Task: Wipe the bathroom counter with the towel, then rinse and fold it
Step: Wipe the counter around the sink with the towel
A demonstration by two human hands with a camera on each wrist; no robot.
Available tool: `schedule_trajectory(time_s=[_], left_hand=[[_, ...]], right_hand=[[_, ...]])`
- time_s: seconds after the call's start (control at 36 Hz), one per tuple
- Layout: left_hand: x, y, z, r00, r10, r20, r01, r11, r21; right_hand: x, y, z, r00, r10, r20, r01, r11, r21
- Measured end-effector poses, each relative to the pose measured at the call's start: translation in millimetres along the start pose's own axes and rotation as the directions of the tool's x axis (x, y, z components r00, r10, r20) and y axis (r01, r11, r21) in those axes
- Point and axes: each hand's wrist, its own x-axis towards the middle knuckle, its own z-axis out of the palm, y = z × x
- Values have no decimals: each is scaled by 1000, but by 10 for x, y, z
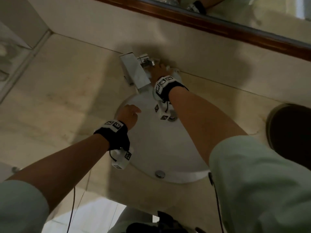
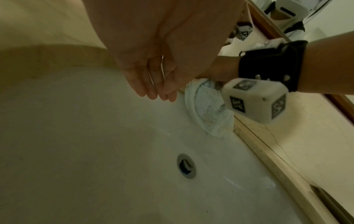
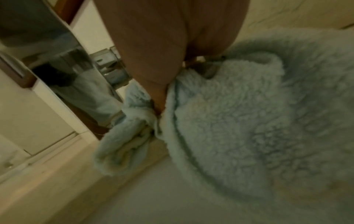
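Observation:
A pale blue terry towel [image 3: 239, 121] lies bunched on the beige counter [image 1: 58, 81], just right of the chrome faucet [image 1: 134, 69]. My right hand [image 1: 159, 68] reaches over the sink and holds the towel [image 1: 174, 74] down against the counter beside the faucet base, its fingers sunk into the folds. In the left wrist view the towel [image 2: 208, 109] hangs a little over the sink's rim below my right hand [image 2: 220, 71]. My left hand [image 2: 153, 84] hovers above the left rim of the white sink [image 1: 151, 148], fingers straight and together, holding nothing.
A wood-framed mirror [image 1: 202, 22] runs along the wall behind the faucet. A dark round opening [image 1: 289, 132] sits in the counter at the far right. The basin has a drain [image 1: 171, 116] and a chrome overflow cap [image 1: 159, 174].

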Motion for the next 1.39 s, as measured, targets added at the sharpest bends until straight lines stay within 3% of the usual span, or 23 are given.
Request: schedule_trajectory(time_s=[0.11,0.22,0.36,0.5,0.64,0.75,0.86,0.97,1.03,1.25,1.39], left_hand=[[10,81,-18,1000,-1,11,1,1000,10],[40,208,49,999,24,38,-23,1000,-9],[57,390,257,995,82,63,-81,997,-19],[43,607,469,985,131,108,-130,991,-18],[28,749,630,974,182,136,-184,983,0],[57,769,678,973,183,143,-188,982,19],[113,714,634,973,181,139,-185,983,11],[199,645,544,979,155,136,-157,988,3],[240,614,498,981,143,129,-145,989,2],[363,468,279,988,114,99,-117,993,18],[391,338,160,994,79,80,-83,995,46]], right_hand=[[-20,159,2,999,-19,28,18,1000,19],[-154,587,-1,997,73,27,-74,997,23],[-381,1466,70,970,216,114,-229,967,115],[-607,2750,558,949,315,24,-315,937,152],[-872,3449,886,856,516,-25,-499,838,222],[-1335,2807,441,801,594,-71,-582,801,139],[-1549,2296,223,781,612,-123,-597,790,140],[-1220,2064,211,876,465,-131,-449,883,134],[-978,1836,194,898,430,-93,-421,901,102],[-202,725,78,954,300,-30,-292,944,154],[57,303,30,967,249,-61,-245,967,66]])
